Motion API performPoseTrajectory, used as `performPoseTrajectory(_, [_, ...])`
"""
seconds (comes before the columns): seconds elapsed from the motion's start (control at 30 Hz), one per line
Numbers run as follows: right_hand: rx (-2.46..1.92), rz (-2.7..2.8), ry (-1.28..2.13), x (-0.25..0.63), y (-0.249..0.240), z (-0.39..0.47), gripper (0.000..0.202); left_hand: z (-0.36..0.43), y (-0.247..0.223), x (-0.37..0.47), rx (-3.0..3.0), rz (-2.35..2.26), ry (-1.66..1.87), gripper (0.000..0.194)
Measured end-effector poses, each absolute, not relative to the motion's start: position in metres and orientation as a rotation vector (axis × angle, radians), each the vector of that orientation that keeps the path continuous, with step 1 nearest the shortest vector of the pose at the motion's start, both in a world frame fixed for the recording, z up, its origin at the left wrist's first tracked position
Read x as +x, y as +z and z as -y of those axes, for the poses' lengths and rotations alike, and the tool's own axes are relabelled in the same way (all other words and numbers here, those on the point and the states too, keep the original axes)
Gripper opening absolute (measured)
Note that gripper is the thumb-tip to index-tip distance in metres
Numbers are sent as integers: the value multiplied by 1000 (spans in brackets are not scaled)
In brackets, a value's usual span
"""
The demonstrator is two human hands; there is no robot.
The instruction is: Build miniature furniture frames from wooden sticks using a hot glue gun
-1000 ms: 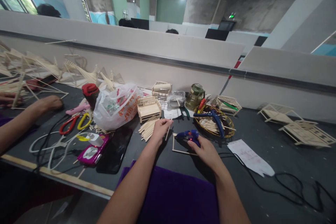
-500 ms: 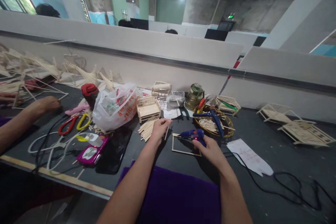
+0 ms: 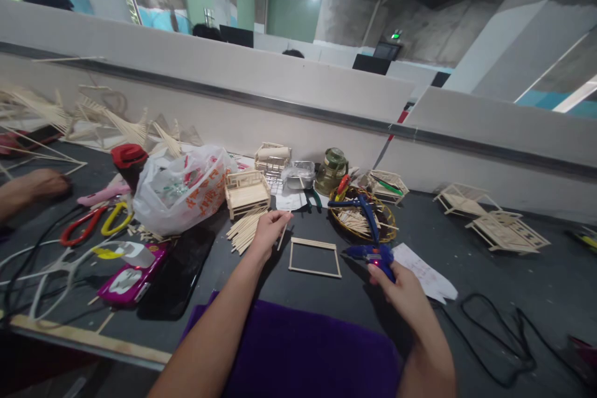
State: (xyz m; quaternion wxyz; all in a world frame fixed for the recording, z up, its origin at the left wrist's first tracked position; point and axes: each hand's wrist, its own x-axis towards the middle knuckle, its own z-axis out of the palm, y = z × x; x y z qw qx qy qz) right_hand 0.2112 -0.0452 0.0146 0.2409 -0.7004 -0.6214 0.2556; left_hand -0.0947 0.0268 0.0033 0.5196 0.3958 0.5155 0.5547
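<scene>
Head view: the right hand (image 3: 400,286) curls closed around a blue glue gun (image 3: 375,254), its nozzle just beside a rectangular stick frame (image 3: 313,243) lying flat between the hands on the dark table (image 3: 494,280). The left hand (image 3: 269,231) pinches a thin stick (image 3: 282,238); near it lies a stick pile (image 3: 241,231), and farther back a woven basket (image 3: 361,239).
</scene>
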Motion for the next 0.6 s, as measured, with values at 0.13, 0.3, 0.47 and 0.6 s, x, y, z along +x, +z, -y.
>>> performPoseTrajectory(0.13, [-1933, 1721, 701, 207, 10, 43, 46, -27, 4, -94, 976, -1239, 1325, 42])
performPoseTrajectory(0.3, [-1912, 1732, 678, 204, 9, 42, 44, -25, 6, -92, 988, -1242, 1318, 41])
performPoseTrajectory(0.47, [-1919, 1773, 647, 201, 11, 41, 42, -25, 4, -91, 990, -1239, 1310, 40])
performPoseTrajectory(0.6, [-1906, 1792, 633, 200, 11, 41, 43, -25, 3, -92, 1002, -1238, 1302, 39])
